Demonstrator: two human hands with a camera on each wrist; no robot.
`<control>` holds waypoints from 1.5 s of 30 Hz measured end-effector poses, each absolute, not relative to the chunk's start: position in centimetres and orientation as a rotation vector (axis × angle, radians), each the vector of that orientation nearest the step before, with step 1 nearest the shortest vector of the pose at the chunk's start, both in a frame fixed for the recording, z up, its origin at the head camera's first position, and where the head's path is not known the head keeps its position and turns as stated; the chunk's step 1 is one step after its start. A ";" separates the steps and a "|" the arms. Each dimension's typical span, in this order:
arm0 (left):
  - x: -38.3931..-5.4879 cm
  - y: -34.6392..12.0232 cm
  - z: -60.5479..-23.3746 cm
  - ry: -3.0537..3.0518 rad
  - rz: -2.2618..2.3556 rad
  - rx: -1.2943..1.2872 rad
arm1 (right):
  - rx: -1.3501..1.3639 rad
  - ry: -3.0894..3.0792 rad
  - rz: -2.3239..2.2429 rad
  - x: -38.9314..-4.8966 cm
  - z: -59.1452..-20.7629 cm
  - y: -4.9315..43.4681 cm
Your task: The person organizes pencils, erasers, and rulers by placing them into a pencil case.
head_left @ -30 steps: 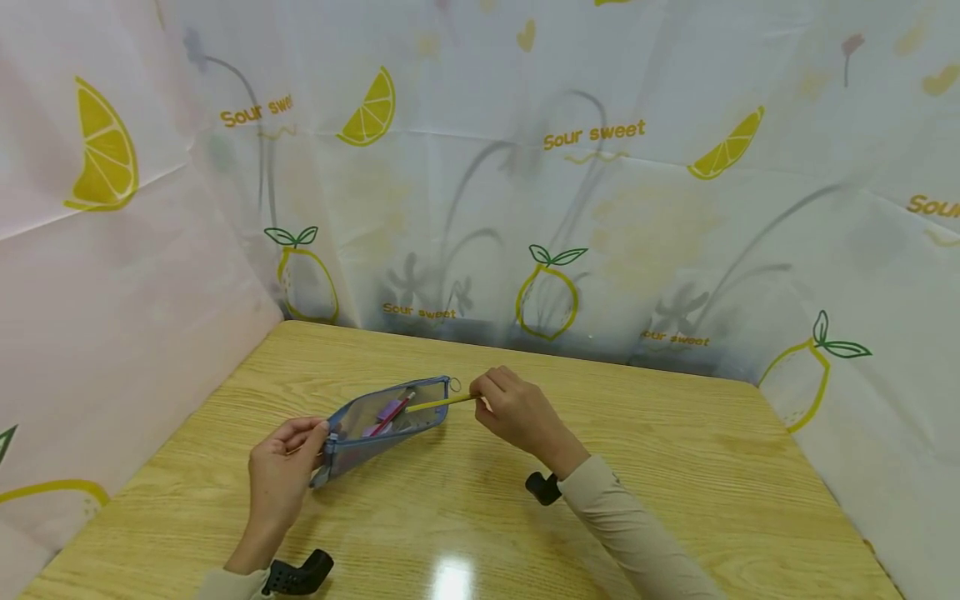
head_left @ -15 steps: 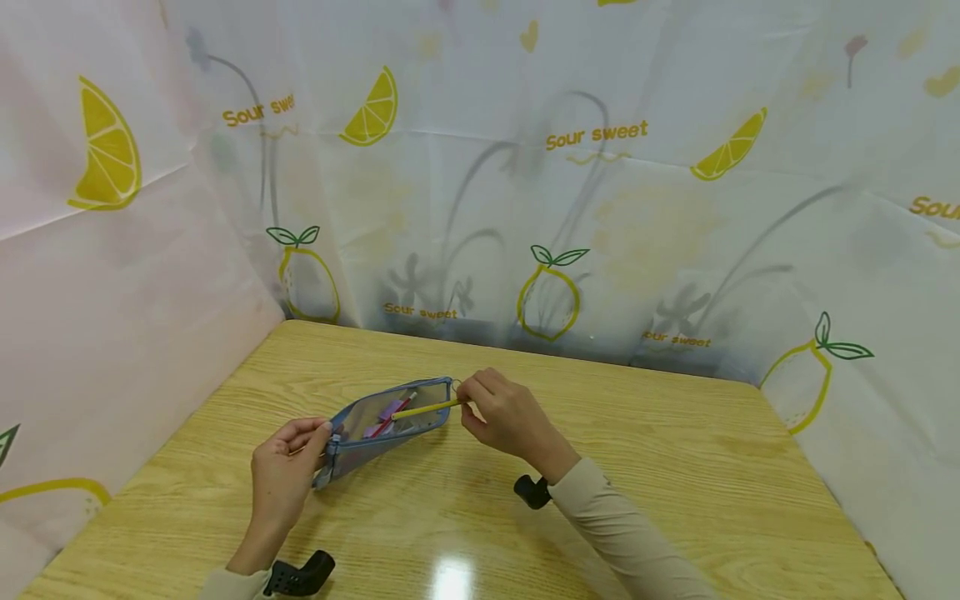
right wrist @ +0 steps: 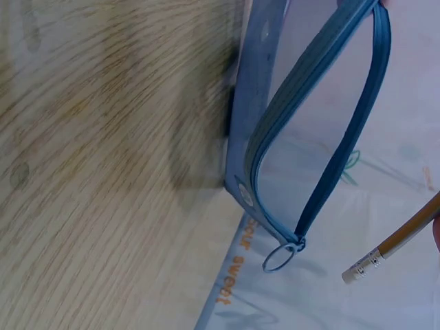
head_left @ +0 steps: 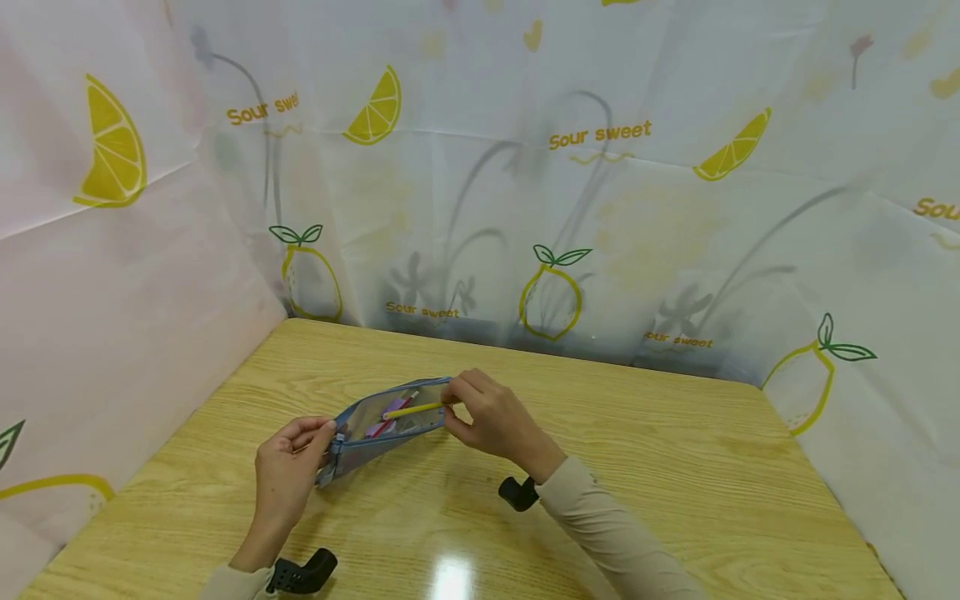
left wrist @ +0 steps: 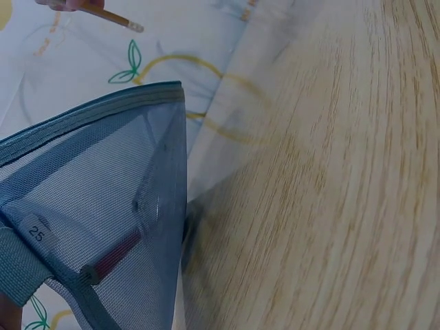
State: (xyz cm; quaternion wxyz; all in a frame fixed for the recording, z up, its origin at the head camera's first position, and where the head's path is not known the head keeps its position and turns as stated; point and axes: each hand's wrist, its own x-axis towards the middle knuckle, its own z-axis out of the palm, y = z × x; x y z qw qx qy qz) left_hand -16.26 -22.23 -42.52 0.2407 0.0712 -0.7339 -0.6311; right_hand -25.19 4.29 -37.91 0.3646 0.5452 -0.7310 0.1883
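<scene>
A blue mesh pencil case (head_left: 375, 451) is unzipped on the table, its mouth facing up. My left hand (head_left: 285, 467) pinches its left end between thumb and fingers. At the right end, my right hand (head_left: 495, 417) pinches a yellow pencil (head_left: 412, 410), which slants leftward over the mouth. In the right wrist view, the pencil's white eraser end (right wrist: 361, 269) sticks out from the fingers; the left wrist view also shows this pencil (left wrist: 110, 15). Inside the case lie a red pencil (head_left: 382, 429) and purple items too small to identify.
The wooden table (head_left: 637, 467) extends in front and to the right of the case. A white lemon-print sheet (head_left: 465, 208) hangs behind and along the left. A metal zipper ring (right wrist: 278, 258) dangles from the case's end. Black wrist devices (head_left: 302, 572) are worn on both arms.
My right hand has moved left, carrying the yellow pencil farther over the case's mouth. The left hand keeps its hold on the case almost without moving.
</scene>
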 end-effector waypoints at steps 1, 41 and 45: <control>-16.3 -22.2 -42.5 -2.007 -1.734 0.196 | 1.408 -1.882 0.495 -25.2 -38.0 4.2; -16.2 -21.9 -42.5 -2.013 -1.707 0.173 | 1.589 -2.061 0.432 -26.9 -40.4 0.3; -16.2 -22.0 -42.5 -2.013 -1.723 0.183 | 1.592 -2.054 0.399 -27.0 -40.6 0.0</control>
